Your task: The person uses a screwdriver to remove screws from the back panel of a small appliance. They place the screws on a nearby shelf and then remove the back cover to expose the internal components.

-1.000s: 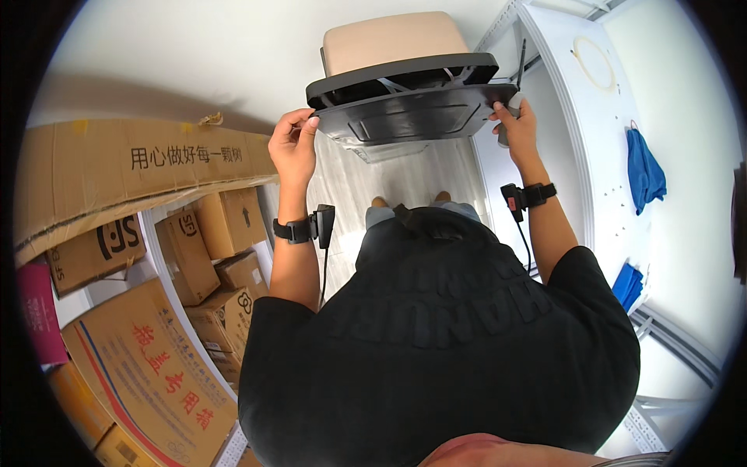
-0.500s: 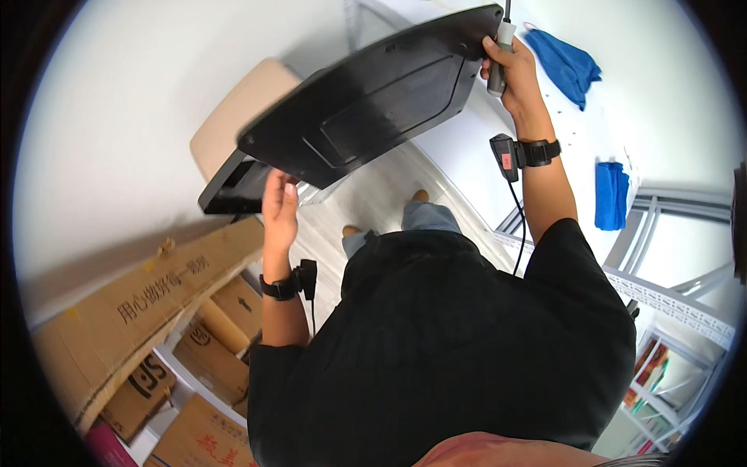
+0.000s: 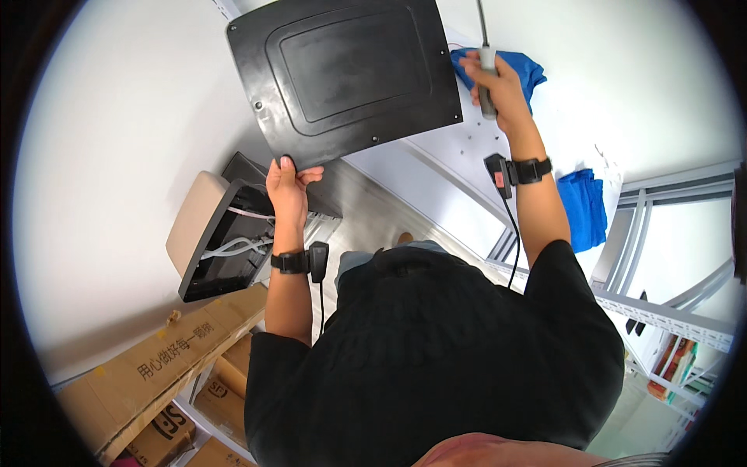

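A black plastic panel with a rounded raised rectangle and screw holes along its edges is held up at the top of the view. My left hand pinches its near lower edge, thumb on the face. To the panel's right, my right hand is closed on a screwdriver with a grey handle, its shaft pointing up and away. That hand is apart from the panel. At the left stands a beige and black housing, its inside exposed with pale hoses or cables showing.
A blue cloth lies behind my right hand and a folded blue cloth at the right, both on a white tabletop with several small dark screws. Cardboard boxes fill the lower left. A metal rack stands at the right.
My right hand has let go of the panel and keeps the screwdriver. The panel has moved away from the housing and turned its face toward me, exposing the housing's inside.
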Motion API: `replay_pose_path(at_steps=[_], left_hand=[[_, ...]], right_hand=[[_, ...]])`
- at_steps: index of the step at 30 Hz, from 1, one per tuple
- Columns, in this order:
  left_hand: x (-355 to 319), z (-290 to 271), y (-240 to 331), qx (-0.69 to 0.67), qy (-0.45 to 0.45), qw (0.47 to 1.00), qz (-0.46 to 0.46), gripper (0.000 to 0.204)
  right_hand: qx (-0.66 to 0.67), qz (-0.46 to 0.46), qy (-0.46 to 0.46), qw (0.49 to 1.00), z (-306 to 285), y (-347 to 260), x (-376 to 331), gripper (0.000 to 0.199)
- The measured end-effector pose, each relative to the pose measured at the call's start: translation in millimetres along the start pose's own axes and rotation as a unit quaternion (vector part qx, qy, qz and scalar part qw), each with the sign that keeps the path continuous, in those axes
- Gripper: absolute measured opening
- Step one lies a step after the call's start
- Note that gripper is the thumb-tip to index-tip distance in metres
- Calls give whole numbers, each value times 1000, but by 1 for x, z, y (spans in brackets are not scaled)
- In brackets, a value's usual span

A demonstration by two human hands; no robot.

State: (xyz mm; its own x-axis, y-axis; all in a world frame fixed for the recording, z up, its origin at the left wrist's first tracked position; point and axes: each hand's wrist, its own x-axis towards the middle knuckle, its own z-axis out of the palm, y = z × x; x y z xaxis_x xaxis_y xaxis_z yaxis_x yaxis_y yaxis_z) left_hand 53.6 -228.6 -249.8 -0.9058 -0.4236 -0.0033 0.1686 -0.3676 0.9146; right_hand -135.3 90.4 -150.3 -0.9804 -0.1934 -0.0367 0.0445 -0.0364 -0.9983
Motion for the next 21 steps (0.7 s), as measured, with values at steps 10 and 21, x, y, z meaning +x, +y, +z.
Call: replay_pose_path(at_steps=[10,21], left_hand=[[95,33,-37,-59,51,983,-165,28],[166,37,-98,-41,66,967,-242,28]], right_hand=[[-198,96,66,973,-24,53,18,36],[-167,150,84,971,-13,71,71,48]])
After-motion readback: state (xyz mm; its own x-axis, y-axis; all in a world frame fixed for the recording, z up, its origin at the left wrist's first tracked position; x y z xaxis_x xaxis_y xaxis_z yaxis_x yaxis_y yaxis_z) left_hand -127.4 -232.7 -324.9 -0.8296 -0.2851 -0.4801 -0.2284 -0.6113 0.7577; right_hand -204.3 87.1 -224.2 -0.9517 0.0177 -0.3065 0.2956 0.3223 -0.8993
